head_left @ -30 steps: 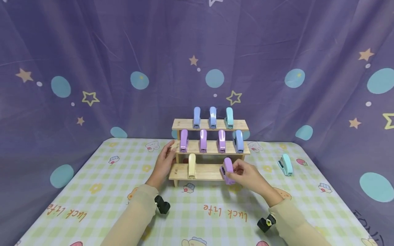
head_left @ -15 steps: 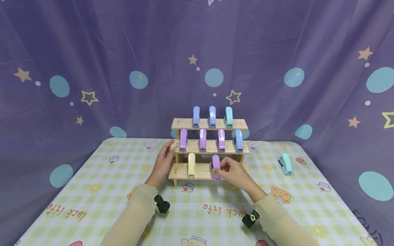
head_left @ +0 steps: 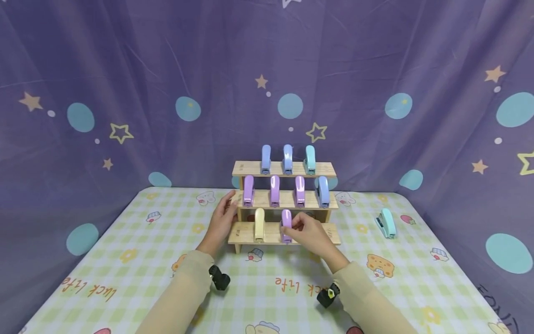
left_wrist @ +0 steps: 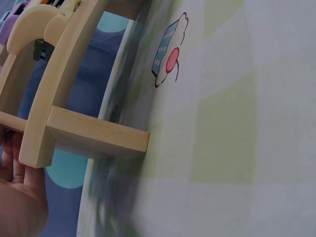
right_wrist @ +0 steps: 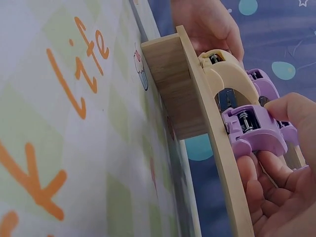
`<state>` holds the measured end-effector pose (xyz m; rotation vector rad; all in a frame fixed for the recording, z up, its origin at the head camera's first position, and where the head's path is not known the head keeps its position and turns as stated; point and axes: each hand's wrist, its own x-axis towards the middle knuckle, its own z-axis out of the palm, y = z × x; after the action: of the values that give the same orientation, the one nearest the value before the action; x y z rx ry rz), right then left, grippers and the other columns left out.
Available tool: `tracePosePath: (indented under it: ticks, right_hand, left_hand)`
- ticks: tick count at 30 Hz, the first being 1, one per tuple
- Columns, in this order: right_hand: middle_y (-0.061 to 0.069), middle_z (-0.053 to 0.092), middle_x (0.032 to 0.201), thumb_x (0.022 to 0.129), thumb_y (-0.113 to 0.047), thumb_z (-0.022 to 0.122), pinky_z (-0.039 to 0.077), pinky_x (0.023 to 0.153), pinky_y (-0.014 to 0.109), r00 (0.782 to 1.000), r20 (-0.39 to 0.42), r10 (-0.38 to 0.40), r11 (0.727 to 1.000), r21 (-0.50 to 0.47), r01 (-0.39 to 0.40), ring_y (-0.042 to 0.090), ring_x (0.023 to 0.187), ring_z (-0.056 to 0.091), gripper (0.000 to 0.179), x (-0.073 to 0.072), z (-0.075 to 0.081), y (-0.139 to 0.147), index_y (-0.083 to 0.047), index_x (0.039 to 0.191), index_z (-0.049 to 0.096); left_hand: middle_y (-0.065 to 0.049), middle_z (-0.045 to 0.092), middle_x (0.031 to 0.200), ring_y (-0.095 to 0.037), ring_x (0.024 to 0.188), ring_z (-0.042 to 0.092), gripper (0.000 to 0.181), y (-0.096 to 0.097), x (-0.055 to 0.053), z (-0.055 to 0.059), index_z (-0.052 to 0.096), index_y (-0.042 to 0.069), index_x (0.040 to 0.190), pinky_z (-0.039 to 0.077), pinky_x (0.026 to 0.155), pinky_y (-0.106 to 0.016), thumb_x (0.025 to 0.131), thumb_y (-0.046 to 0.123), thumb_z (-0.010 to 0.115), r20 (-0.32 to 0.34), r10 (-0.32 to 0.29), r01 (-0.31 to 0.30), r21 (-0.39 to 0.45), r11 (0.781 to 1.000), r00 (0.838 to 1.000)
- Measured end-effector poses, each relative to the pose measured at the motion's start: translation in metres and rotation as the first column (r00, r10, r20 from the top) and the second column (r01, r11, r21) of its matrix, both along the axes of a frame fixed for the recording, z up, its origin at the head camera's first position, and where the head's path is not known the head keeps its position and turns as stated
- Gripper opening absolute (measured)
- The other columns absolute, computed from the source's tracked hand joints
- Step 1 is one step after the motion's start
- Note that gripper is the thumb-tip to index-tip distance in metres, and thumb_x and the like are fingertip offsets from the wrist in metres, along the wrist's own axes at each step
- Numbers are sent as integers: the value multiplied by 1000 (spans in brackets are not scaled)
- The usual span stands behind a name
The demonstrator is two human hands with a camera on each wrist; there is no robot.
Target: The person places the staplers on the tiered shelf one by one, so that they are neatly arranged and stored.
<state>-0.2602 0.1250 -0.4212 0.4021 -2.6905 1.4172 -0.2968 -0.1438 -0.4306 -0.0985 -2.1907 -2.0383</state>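
My right hand (head_left: 308,234) pinches a purple stapler (head_left: 286,226) between thumb and fingers, at the middle of the wooden rack's (head_left: 329,232) lowest step. In the right wrist view its base is at the plank, with my thumb over the top and fingers curled beneath. Just left of it stands a cream-yellow stapler (head_left: 259,225). At the rack's left side, my left hand (head_left: 221,220) rests with fairly straight fingers against the end of the middle step. The left wrist view has those fingers (left_wrist: 17,158) partly hidden behind the plank.
Several staplers fill the upper steps: purple ones (head_left: 274,191) and a blue one (head_left: 323,191) in the middle, two blue ones (head_left: 288,159) and a teal one (head_left: 310,160) on top. Another teal stapler (head_left: 388,223) stands on the checked tablecloth (head_left: 167,260) at right.
My right hand has carried the purple stapler leftward along the lowest step, from its right part to the middle beside the yellow one. My left hand has stayed at the rack's end.
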Motion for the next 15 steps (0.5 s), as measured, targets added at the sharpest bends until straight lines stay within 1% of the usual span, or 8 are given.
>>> tracePosePath:
  ticks: [6,15]
  right_hand:
    - [-1,61,78,86,-36,79,48,62,30,1000,21,-13,1000,-9,13,16,72,56,30,1,0,-2,-14,86,60]
    - [-1,61,79,85,-38,80,47,62,31,1000,24,-13,999,-29,14,16,73,56,31,1,0,-2,-14,87,59]
  left_hand:
    - [-14,47,132,-27,119,51,50,1,0,0,36,17,156,47,101,-44,108,28,46,-6,6,-6,-8,1000,1000]
    - [-13,47,134,-28,120,51,50,1,-1,0,36,18,156,47,102,-45,108,28,47,-3,2,-2,3,1000,1000]
